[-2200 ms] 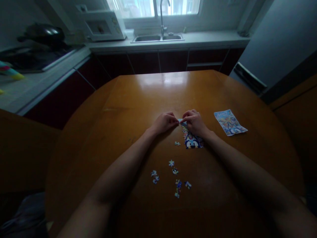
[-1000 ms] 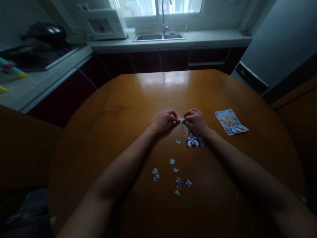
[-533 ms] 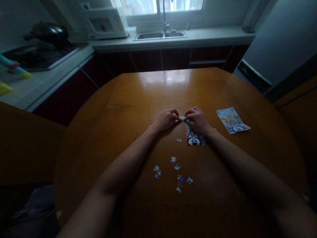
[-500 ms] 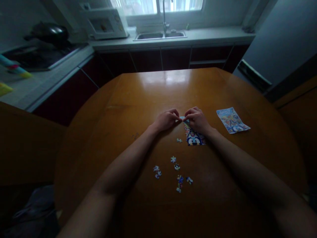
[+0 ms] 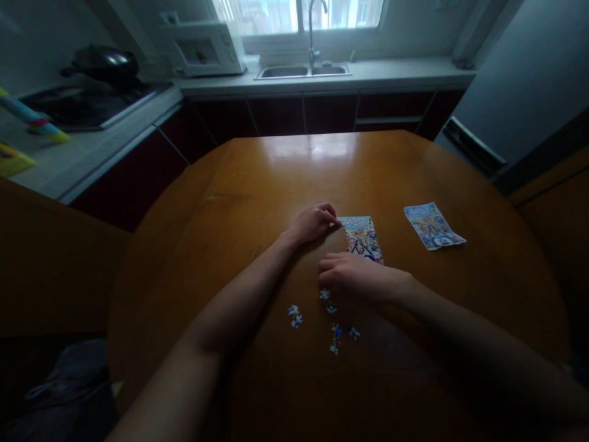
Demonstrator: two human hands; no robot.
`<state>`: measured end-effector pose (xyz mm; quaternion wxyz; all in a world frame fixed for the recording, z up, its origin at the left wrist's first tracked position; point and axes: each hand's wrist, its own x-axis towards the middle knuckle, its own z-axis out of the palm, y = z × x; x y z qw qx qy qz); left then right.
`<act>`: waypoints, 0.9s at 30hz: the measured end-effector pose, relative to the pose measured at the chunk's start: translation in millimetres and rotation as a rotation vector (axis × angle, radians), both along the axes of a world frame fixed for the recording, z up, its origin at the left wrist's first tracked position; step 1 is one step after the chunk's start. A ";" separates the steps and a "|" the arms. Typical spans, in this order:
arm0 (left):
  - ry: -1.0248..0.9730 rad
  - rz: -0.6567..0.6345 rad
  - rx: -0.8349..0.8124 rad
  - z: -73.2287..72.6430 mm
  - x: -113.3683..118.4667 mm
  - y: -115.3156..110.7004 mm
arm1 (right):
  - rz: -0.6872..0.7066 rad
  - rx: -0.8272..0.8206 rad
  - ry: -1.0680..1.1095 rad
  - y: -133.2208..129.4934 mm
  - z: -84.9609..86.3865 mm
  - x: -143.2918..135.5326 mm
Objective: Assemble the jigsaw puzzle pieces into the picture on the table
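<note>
A partly assembled jigsaw puzzle with a bright cartoon picture lies on the table. At its upper left corner is my left hand, its thumb and finger pressed together against the puzzle's edge. My right hand is lower down, over the puzzle's bottom part and the table just left of it. Its fingers curl downward, and what is under them is hidden. Just below the right hand lie loose puzzle pieces. More pieces are a small pair to the left and a joined cluster nearer me.
A creased picture sheet lies right of the puzzle on the wooden table. Beyond the table's far edge runs a counter with a sink and a microwave. A pan stands on the stove at left.
My right hand has left the puzzle's top edge and come down toward me, covering a loose piece and the puzzle's lower part. My left hand stays at the corner. The view shifted slightly.
</note>
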<state>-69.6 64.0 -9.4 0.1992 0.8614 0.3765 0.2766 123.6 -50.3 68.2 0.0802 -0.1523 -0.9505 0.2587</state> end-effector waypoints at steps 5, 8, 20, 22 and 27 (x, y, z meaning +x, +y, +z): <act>0.001 -0.006 -0.007 1.1 0.2 -0.6 | -0.061 -0.015 -0.135 -13.6 -13.9 -7.8; -0.006 -0.002 -0.011 0.0 0.4 0.1 | -0.075 0.013 -0.156 -12.5 -22.3 -7.1; -0.031 -0.039 -0.016 0.7 -2.0 1.1 | -0.186 -0.231 -0.093 -1.2 -3.4 1.2; -0.041 -0.033 -0.024 -0.6 -2.6 2.1 | -0.287 -0.312 0.068 17.0 -3.4 10.0; -0.040 -0.015 -0.037 -3.1 -2.8 3.7 | -0.795 -0.459 0.567 70.3 -22.0 36.7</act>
